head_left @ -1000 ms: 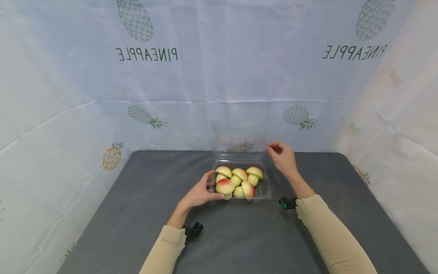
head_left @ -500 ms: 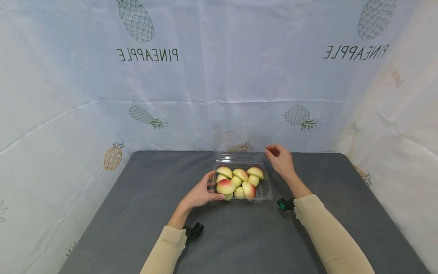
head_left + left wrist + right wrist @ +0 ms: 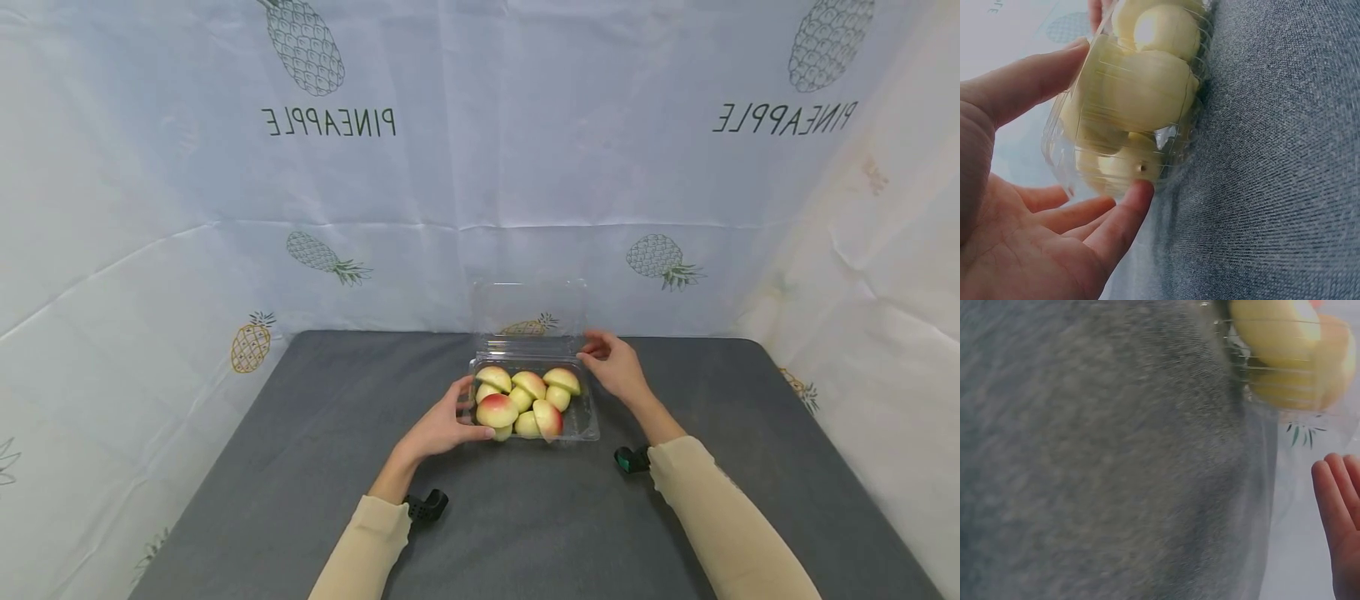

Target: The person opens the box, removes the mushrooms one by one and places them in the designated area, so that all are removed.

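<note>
Inside the clear container (image 3: 581, 427) sit yellow, red-tinged pieces (image 3: 497, 410); its transparent lid (image 3: 528, 302) stands raised behind it, the dark table (image 3: 525, 525) beneath. At its left side, the left hand (image 3: 444, 423) clasps it between thumb and fingers. Beside its far right corner, the right hand (image 3: 618, 367) holds thumb and fingers apart, contact unclear.

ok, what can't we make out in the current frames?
Right hand: right wrist view, cut off by the right edge.
Whether that hand touches the clear container: head view, too small to tell.
Lid: head view, see-through, its outline faint against the backdrop.
Lower fruit-like pieces: head view, partly covered by the pieces on top.
Tabletop: right wrist view, surface blurred.
</note>
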`<state>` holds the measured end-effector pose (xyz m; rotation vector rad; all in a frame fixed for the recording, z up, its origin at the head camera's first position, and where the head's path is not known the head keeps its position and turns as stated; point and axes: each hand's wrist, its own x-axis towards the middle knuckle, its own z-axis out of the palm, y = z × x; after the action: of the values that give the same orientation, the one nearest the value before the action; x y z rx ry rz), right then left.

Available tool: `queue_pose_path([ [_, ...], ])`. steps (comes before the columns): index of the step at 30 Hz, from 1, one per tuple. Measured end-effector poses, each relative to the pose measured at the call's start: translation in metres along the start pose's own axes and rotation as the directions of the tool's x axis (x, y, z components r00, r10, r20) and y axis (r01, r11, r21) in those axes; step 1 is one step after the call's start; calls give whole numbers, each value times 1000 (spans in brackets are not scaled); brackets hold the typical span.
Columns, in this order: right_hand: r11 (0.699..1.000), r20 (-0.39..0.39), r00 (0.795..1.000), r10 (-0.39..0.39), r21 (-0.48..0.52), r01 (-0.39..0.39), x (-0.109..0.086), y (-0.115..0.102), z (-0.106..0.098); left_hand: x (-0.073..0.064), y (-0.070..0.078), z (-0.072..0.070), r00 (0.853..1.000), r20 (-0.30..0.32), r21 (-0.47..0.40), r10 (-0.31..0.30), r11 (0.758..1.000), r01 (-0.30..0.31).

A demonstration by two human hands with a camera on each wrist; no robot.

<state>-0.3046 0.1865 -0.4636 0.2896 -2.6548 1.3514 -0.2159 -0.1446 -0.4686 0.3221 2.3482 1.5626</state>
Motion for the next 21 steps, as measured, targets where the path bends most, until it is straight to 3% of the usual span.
queue_pose_path([
  [10, 999, 96, 995, -37, 19, 36, -7, 13, -1, -1, 1, 1, 1000, -1, 29, -5, 1000, 5],
  [21, 999, 118, 992, -42, 23, 40, -10, 14, -2, -2, 1, 2, 1000, 8, 20, 16, 1000, -16],
])
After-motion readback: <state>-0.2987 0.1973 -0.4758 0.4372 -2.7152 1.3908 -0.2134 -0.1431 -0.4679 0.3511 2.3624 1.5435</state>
